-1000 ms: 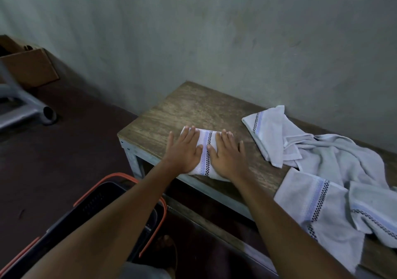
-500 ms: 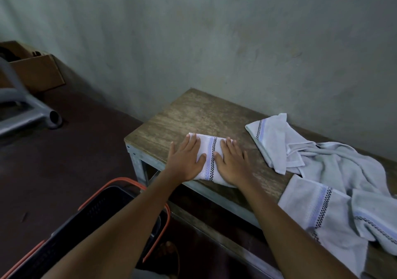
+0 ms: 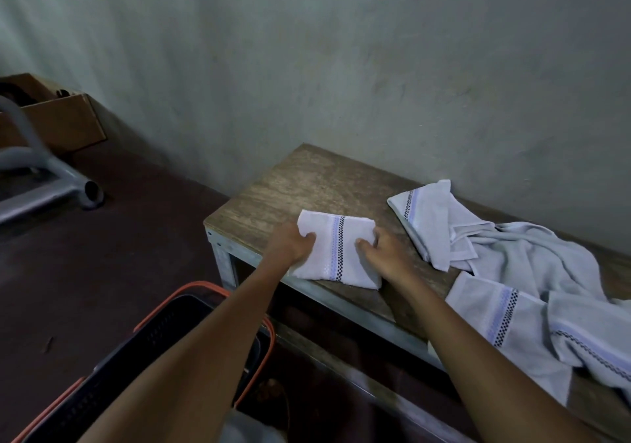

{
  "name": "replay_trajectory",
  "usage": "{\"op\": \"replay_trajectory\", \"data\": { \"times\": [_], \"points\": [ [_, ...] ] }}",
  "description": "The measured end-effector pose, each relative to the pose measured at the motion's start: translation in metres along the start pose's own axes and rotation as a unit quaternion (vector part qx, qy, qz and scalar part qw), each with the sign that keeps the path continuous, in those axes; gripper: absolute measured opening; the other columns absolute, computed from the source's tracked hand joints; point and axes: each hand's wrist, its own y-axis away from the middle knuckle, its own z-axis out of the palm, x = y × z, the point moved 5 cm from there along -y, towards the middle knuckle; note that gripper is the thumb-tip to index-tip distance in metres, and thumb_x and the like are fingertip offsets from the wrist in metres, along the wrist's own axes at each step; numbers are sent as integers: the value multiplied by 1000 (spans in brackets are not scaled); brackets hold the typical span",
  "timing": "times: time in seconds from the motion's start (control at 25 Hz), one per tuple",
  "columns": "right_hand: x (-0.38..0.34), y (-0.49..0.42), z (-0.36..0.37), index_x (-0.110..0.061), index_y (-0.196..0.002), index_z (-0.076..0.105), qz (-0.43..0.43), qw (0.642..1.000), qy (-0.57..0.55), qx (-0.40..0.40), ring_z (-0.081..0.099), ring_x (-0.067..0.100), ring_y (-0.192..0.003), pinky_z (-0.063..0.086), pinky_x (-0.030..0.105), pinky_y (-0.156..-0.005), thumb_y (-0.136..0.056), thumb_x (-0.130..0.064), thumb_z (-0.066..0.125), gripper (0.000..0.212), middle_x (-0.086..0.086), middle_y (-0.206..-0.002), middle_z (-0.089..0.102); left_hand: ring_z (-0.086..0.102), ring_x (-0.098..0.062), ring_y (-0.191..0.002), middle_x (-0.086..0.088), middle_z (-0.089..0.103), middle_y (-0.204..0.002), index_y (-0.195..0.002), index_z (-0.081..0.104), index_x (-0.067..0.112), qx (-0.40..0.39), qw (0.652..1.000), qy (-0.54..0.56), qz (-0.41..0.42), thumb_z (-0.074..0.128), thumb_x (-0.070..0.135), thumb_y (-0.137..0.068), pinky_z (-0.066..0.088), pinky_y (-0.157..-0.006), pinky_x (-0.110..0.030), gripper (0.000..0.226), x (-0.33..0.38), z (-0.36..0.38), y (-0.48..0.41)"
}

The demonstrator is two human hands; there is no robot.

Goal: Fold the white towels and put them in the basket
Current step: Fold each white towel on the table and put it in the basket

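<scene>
Left hand point(image 3: 290, 246) and right hand point(image 3: 384, 254) each grip a side of the folded towel point(image 3: 336, 249), fingers curled on it. It lies at the bench's point(image 3: 307, 183) front edge, basket point(image 3: 164, 333) below.

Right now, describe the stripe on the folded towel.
Pale blue band beside black checks, on folded towel; head view.

Folded towel point(image 3: 336, 253): white, with a light blue stripe and a line of little black checks.
Loose towels point(image 3: 532, 272): white too, with the same blue stripe and black checks.
Basket point(image 3: 201, 284): black, with an orange rim.
Bench point(image 3: 307, 183): brown wood top — pale grey frame.
Wall point(image 3: 307, 67): pale grey-green.
Floor point(image 3: 102, 272): dark red-brown.
Box point(image 3: 65, 121): brown.
</scene>
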Motion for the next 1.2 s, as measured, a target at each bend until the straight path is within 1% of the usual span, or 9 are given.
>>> {"op": "replay_trajectory", "data": {
  "times": [0.16,0.28,0.36,0.44,0.56,0.76,0.92,1.12,1.2],
  "points": [
    [-7,-8,1,-6,-121,55,50,999,-4,-19,56,28,-111,44,29,-84,-87,-28,55,40,12,-125,58,60,-32,-105,-17,62,-118,-117,59,2,-38,994,96,-34,56,21,-89,51,-85,-37,35,0,0,0],
    [-6,-13,-2,-10,-122,51,120,989,-77,-43,54,24,-104,40,28,-78,-83,-22,64,43,9,-118,55,63,-25,-86,-16,64,-109,-109,60,-2,-61,973,209,-71,56,12,-87,52,-67,-32,26,1,-1,6],
    [-7,-11,-6,-14,-108,51,130,982,-134,-38,52,22,-92,41,29,-76,-83,-19,65,30,5,-104,53,62,-21,-79,-15,65,-107,-108,60,-2,-62,964,250,-68,58,15,-87,48,-57,-27,26,4,-4,13],
    [-9,-2,-8,-12,-99,52,131,973,-190,-25,56,21,-87,46,30,-78,-82,-18,64,22,3,-96,57,62,-22,-86,-12,64,-106,-104,58,3,-39,965,255,-44,59,19,-87,47,-60,-27,24,7,-10,21],
    [-21,20,-14,-8,-106,57,116,962,-247,-18,62,21,-87,52,36,-84,-80,-22,64,30,6,-98,65,57,-21,-90,-6,58,-101,-104,49,8,9,962,272,-9,57,20,-91,44,-72,-29,21,11,-28,52],
    [-62,82,-40,-16,-101,59,71,956,-285,-12,66,25,-92,52,44,-89,-75,-51,60,44,6,-103,68,54,-18,-88,-5,56,-104,-113,47,8,94,949,300,27,49,28,-95,42,-73,-31,27,19,-79,132],
    [-99,148,-69,-14,-104,55,6,952,-304,35,59,21,-91,46,32,-82,-91,-38,52,27,3,-101,62,55,-21,-92,-8,56,-107,-114,48,6,145,929,339,26,47,30,-95,42,-75,-32,30,26,-111,199],
    [-137,204,-80,-9,-118,52,-52,944,-325,29,55,20,-90,39,28,-78,-93,-29,53,32,5,-104,58,62,-26,-91,-13,64,-104,-105,59,1,202,907,371,-11,52,42,-90,48,-72,-33,45,20,-149,248],
    [-147,209,-76,-10,-117,53,-64,945,-321,26,55,20,-89,39,27,-77,-92,-30,54,32,4,-103,59,63,-26,-93,-12,65,-105,-105,60,3,223,900,375,-10,53,42,-89,52,-78,-36,42,12,-158,254]
  ]
}}
